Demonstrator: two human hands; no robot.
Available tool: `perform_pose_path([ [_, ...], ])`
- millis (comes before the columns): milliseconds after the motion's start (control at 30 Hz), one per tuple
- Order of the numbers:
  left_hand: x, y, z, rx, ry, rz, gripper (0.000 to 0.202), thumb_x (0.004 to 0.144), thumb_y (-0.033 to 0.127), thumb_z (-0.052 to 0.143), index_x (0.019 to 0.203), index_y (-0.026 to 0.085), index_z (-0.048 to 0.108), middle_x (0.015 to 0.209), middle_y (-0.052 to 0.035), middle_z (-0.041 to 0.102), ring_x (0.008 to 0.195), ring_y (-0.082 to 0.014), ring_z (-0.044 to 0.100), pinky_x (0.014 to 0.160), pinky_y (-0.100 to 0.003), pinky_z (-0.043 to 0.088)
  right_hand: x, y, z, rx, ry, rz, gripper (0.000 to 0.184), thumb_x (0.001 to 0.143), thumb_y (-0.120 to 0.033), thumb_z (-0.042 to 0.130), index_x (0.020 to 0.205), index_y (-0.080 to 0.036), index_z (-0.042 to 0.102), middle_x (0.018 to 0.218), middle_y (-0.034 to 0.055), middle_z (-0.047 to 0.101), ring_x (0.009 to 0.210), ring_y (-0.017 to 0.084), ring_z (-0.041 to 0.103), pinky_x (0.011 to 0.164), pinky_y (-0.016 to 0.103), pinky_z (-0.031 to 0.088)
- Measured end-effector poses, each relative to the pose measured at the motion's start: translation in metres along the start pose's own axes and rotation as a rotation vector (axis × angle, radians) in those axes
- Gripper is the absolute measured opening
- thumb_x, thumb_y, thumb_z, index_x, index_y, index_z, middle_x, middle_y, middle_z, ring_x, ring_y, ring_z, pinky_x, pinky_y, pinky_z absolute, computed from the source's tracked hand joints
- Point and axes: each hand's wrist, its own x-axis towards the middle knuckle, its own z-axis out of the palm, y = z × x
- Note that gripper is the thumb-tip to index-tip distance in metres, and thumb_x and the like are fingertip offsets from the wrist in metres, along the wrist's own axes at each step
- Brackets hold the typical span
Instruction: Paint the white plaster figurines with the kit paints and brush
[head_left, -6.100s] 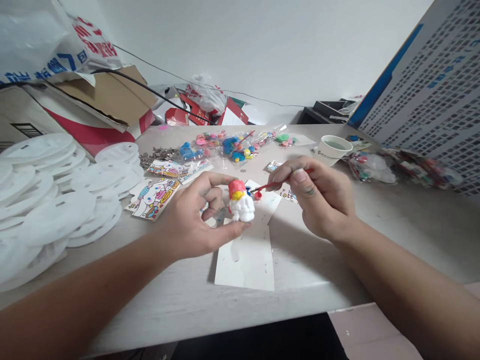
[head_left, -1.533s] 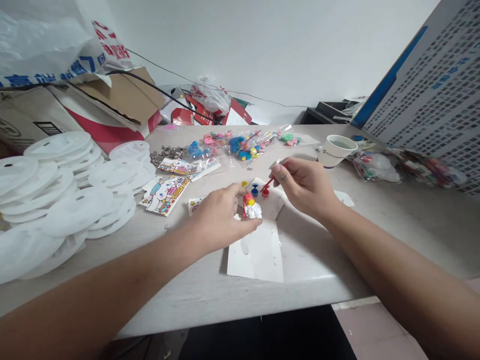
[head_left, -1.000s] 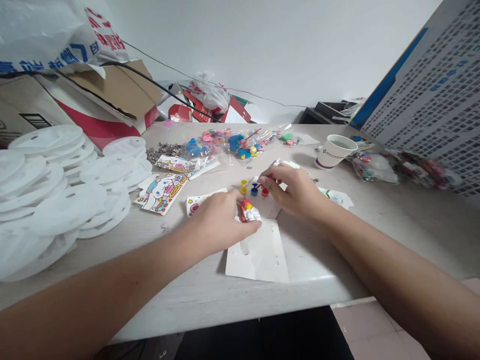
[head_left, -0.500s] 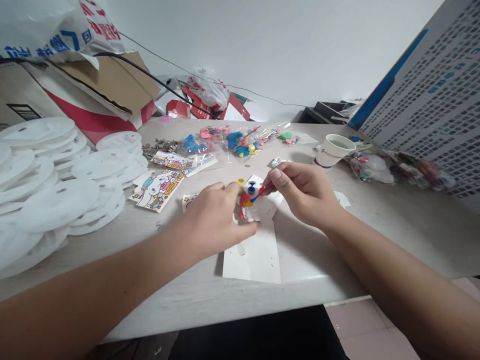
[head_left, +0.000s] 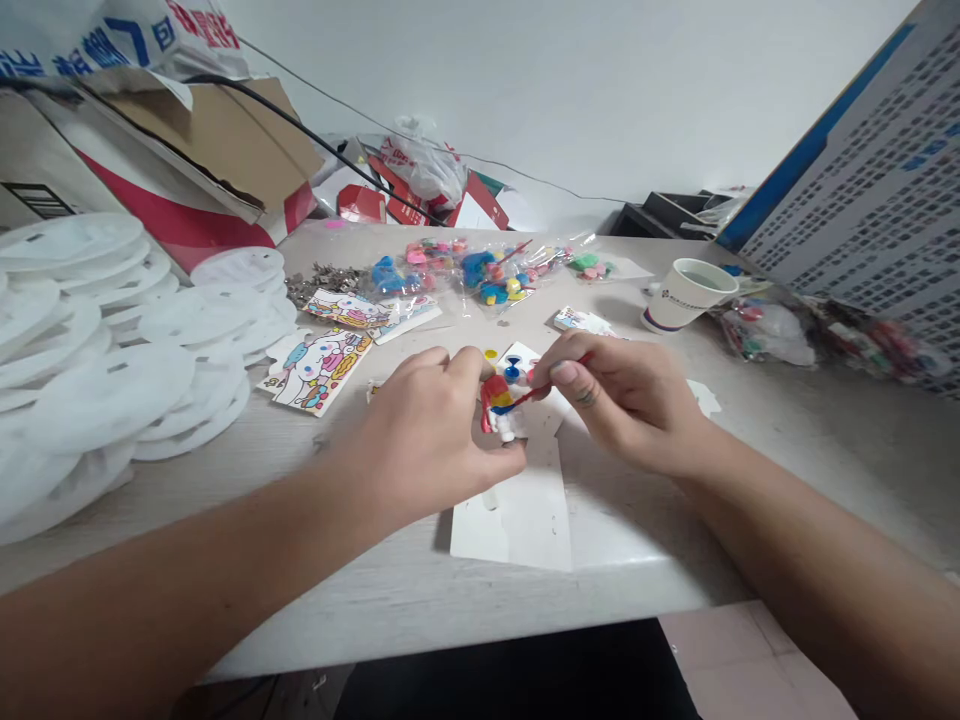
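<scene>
Between the thumb and fingers of my left hand [head_left: 442, 430] is a small white figurine [head_left: 508, 425], partly painted red, yellow and blue. Its left side is hidden by my fingers. My right hand [head_left: 622, 395] pinches a thin red paintbrush [head_left: 536, 392], whose blue-coated tip touches the painted part of the figurine. Just behind the figurine, a dab of blue paint [head_left: 513, 366] lies on a white card, with a yellow dab [head_left: 491, 353] beside it. Under my hands rests a white sheet [head_left: 517, 525].
A paper cup of water [head_left: 686, 295] stands at the right. White plastic discs [head_left: 112, 395] are piled at the left, near printed cartoon cards [head_left: 319, 370]. Clear bags of coloured pieces [head_left: 480, 275] lie at the back. A large printed panel [head_left: 847, 150] leans at right.
The blue brush tip has moved slightly down and left along the figurine, and more blue shows there. My right hand has tilted a little. The whole view has shifted slightly.
</scene>
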Motion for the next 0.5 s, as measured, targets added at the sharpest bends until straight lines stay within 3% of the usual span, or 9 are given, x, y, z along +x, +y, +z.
perform_pose_path([
  [500,-0.0014,-0.0001,0.0002,-0.027,0.067,0.035,0.043,0.067,0.046,0.071,0.101,0.021,0.059,0.083,-0.0037,0.059,0.083,-0.024,0.06,0.074,-0.037,0.048,0.0007,0.0021,-0.0032,0.064,-0.018,-0.112,0.012,0.096,-0.017,0.055,0.094,-0.018,0.067,0.085,0.0061,0.07,0.08,0.015,0.065,0.074,0.031,0.051],
])
